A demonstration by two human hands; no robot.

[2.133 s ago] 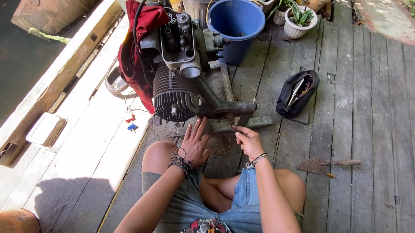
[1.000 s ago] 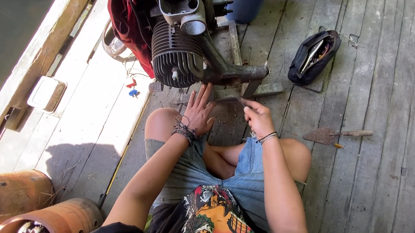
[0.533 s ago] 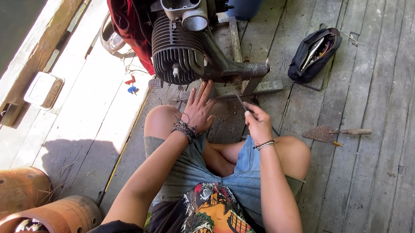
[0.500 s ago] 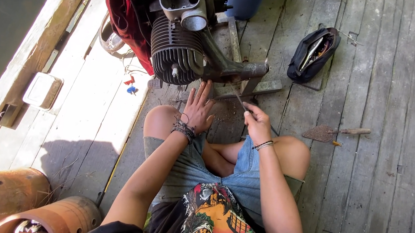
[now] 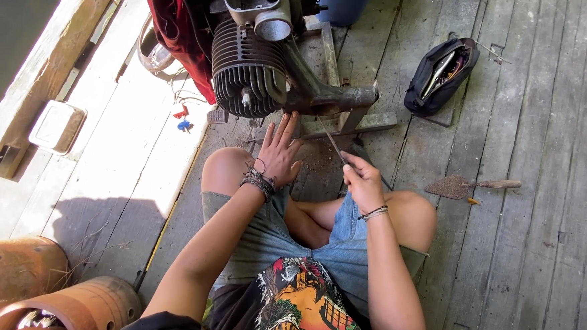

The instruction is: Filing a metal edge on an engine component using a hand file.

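Down below the engine [image 5: 252, 62], the left hand [image 5: 279, 154] is resting flat, fingers wide, perhaps for balance, while the right hand [image 5: 363, 182] is pinching a thin tool [image 5: 330, 139] pointed at it.

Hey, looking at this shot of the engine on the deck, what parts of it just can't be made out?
- Head view: the engine top is cut off by the upper edge.
- The thin tool tip is too fine to see where it touches.
- The black pouch contents are too small to identify.
- The right hand hides the tool's handle.
- The left hand lies open beside the engine.
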